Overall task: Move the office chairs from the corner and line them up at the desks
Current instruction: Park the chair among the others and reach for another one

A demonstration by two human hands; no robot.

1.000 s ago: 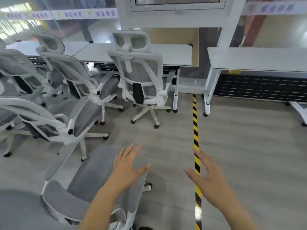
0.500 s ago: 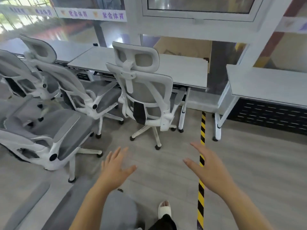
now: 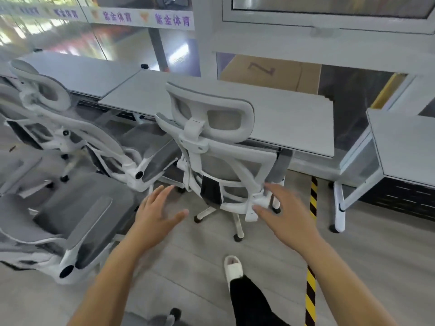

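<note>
Your slippered foot is planted on the grey floor, farther forward than half a second ago, just left of the yellow-and-black floor tape. Both of your arms reach ahead. Your left hand is spread, fingers apart, holding nothing, in the air short of the chair's lower frame. Your right hand is likewise spread and empty; its fingertips now overlap the lower right corner of the backrest, though contact cannot be confirmed. Earlier both hands were well short of that chair.

The office chair ahead of you stands upright, back toward you, seat tucked under the front edge of the middle desk, near its right end. It appears larger than before; you have closed in. The reclined chair lies at your near left. Two further chairs crowd the left desk's front edge. A third desk stands right of the tape.
</note>
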